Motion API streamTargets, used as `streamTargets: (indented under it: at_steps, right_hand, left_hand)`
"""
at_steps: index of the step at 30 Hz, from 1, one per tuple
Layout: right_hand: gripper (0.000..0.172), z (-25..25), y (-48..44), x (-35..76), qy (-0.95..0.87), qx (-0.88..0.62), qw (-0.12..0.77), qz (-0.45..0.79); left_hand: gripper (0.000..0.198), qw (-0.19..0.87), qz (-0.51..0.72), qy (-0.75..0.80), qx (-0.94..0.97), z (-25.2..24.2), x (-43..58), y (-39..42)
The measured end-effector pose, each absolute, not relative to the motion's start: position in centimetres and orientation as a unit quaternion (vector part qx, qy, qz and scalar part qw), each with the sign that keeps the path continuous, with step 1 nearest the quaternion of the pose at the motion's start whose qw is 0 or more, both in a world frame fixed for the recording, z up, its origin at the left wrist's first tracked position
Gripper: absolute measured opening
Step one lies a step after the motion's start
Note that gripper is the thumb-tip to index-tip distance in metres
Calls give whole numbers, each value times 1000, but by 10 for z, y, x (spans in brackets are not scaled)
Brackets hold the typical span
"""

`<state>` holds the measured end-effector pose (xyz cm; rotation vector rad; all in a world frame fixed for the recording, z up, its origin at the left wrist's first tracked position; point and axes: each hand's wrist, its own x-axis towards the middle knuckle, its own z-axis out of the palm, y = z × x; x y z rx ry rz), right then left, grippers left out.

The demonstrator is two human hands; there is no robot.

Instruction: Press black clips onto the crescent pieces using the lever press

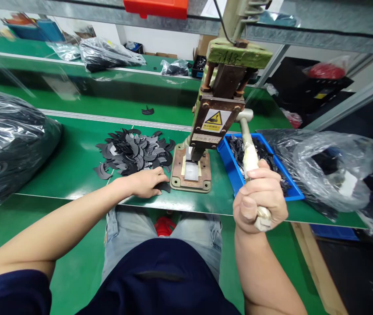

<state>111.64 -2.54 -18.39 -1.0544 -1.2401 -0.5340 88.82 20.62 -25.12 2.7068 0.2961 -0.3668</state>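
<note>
A green hand press (pixel 191 183) stands on the table, its ram low over a small pale metal block (pixel 191 170). My right hand (pixel 260 199) is closed around the press lever (pixel 249 153), whose lower end is wrapped in pale tape. Left of the base, my left hand (pixel 149 183) has thumb and fingers on a black curved plastic piece (pixel 163 187) at the table's front. Part of that piece is hidden by the fingers. Behind that hand lies a heap of similar curved pieces (pixel 134 151), black and grey.
A blue bin (pixel 262 164) with black parts stands right of the press, beside a clear plastic bag (pixel 331 166). One large bag of dark parts (pixel 12 144) sits at the left. A lone curved piece (pixel 147 111) lies farther back. Overhead runs a metal beam (pixel 91 15).
</note>
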Motion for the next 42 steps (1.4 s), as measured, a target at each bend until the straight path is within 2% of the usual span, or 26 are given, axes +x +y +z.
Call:
streamTargets:
  at_steps: [6, 10, 17, 22, 27, 34, 42]
  right_hand:
    - [25, -184, -24, 1117, -548, -453, 661, -240]
    - [24, -184, -23, 1116, -549, -453, 661, -238]
    - [27, -187, -21, 1116, -535, -448, 672, -248]
    - [26, -187, -23, 1117, -545, -458, 658, -244]
    - [27, -186, -28, 1117, -552, -483, 637, -238]
    - [26, -188, -26, 1118, -544, -473, 653, -232]
    - [27, -189, -28, 1118, -538, -481, 653, -232]
  left_hand:
    - [35, 190, -149, 110, 964, -245, 892, 201]
    - [18, 279, -120, 121, 945, -234, 888, 203]
    - [38, 533, 51, 293, 792, -236, 901, 206]
    - [36, 657, 107, 307, 680, -246, 941, 210]
    - [27, 659, 106, 293, 685, -253, 977, 214]
    - [32, 640, 59, 300, 705, -252, 998, 214]
    - [29, 647, 20, 304, 699, -252, 1009, 222]
